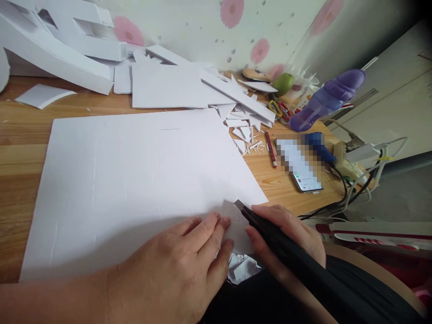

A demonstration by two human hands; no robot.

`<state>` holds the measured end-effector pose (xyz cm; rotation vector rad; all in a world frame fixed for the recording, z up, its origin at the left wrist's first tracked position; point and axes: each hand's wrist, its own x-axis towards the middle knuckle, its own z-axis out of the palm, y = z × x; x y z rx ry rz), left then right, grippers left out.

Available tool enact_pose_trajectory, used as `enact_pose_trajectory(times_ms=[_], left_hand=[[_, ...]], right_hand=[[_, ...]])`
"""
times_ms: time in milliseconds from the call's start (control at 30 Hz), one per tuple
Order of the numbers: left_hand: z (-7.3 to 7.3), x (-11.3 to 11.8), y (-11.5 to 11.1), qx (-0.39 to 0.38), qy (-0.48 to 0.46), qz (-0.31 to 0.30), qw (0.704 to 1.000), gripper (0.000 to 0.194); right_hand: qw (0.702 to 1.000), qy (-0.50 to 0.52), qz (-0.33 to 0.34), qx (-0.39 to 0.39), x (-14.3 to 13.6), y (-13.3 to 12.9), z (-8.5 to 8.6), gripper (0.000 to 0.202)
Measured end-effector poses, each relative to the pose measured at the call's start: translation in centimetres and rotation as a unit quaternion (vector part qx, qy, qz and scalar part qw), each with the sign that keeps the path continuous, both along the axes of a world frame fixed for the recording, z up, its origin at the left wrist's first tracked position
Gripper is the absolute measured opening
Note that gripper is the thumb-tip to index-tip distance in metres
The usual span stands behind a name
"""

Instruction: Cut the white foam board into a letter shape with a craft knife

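Note:
A large white foam board (135, 171) lies on the wooden table, with faint scored lines across it. My left hand (192, 252) rests palm down near the board's lower right part, fingers stretched out and pressing on it. In my right hand (290, 229) is a black utility knife (266, 229), gripped along its handle. Its short blade (238, 204) points up and left, close to a small drawn outline on the board beside my left fingertips. Whether the blade touches the board I cannot tell.
White foam offcuts (168, 85) and scraps pile up along the back. To the right are a red pencil (270, 150), a phone (300, 166), scissors (280, 110), a purple bottle (327, 99), a green fruit (282, 84) and a power strip (351, 162) with cables. White cut-out shapes (60, 49) stand back left.

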<state>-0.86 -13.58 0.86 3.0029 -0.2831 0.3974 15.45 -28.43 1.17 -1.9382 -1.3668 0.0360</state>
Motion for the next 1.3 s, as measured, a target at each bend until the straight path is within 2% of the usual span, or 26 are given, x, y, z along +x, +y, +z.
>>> enact_pose_trajectory(times_ms=[933, 1300], left_hand=[[-0.08, -0.04, 0.03, 0.01, -0.006, -0.008, 1.0, 0.036], [0.25, 0.15, 0.04, 0.008, 0.01, 0.001, 1.0, 0.035]], right_hand=[[1.0, -0.012, -0.009, -0.008, -0.06, -0.05, 0.03, 0.028], [0.998, -0.043, 0.035, -0.028, 0.51, 0.04, 0.68, 0.034]])
